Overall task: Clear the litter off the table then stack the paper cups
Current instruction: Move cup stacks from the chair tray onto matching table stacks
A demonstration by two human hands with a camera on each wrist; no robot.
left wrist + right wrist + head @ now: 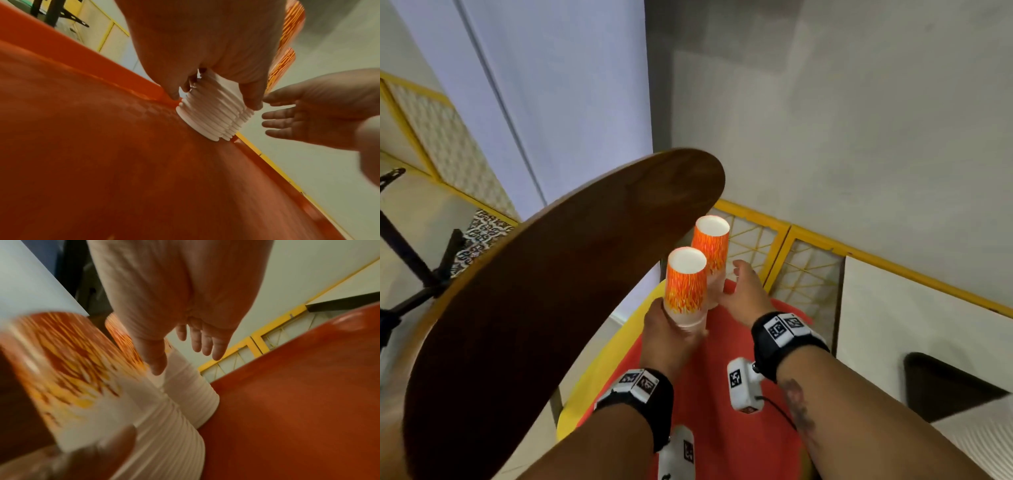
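Observation:
Two stacks of upturned paper cups with orange flame print stand on an orange-red surface [726,363]. My left hand [671,329] grips the near stack [685,287] low down, around its white rims [213,113]. The far stack [711,246] stands just behind it. My right hand [739,287] is open beside the far stack, fingers straight, thumb close to its lower side. The right wrist view shows the open right hand [195,345], the far stack [189,389] under its thumb and the near stack [78,369] blurred at the left.
A round dark brown table [534,308] rises at the left, its edge near the cups. A yellow-framed low fence [791,240] runs behind the orange-red surface, with a grey wall [859,137] beyond. Black stand legs [410,267] are at the far left.

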